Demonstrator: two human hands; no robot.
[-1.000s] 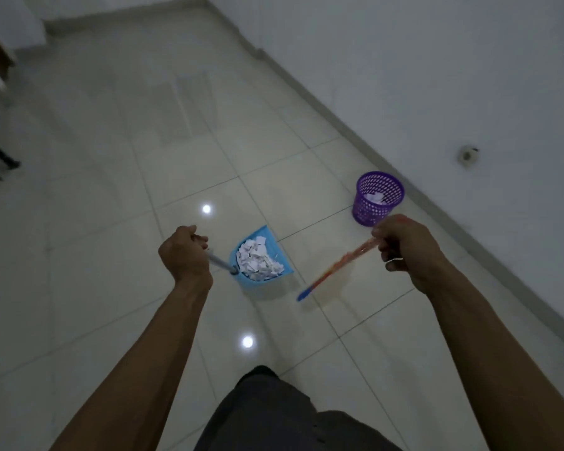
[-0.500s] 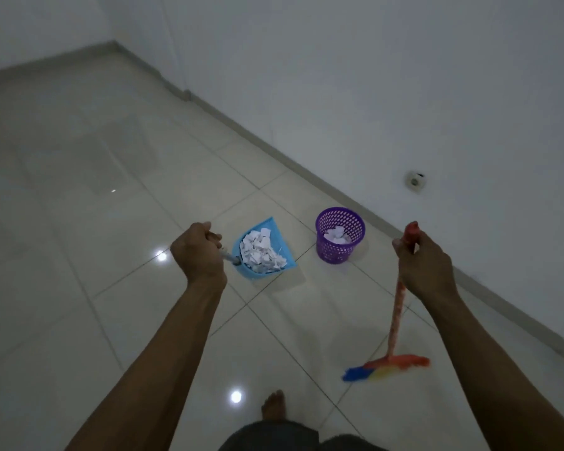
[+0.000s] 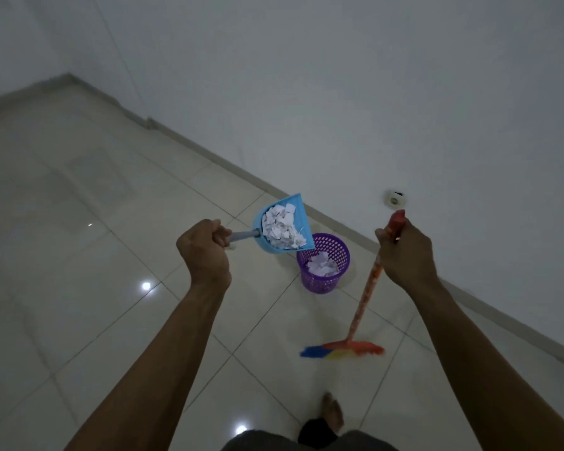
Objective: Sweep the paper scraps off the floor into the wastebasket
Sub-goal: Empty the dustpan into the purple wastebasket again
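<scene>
The sweeping itself looks mostly done. The blue dustpan (image 3: 302, 211) is heaped with white paper scraps (image 3: 280, 231) and is held in the air, up beside the purple wastebasket (image 3: 323, 284). The wastebasket stands on the tiled floor (image 3: 79, 255) near the wall and already holds some scraps. No loose scraps show on the visible tiles. What seems left is to bring the pan over the rim and tip the load in. The pan's lower corner overlaps the rim in this view, but whether it is truly above the opening cannot be told.

The left hand (image 3: 205, 255) has its fingers (image 3: 221, 236) curled tightly round the pan's grey handle. The right hand (image 3: 404, 255) grips the top of the orange broom (image 3: 365, 294), fingers wrapped round the stick. The broom's bright bristle head is low by the floor, near a bare foot (image 3: 332, 410).
</scene>
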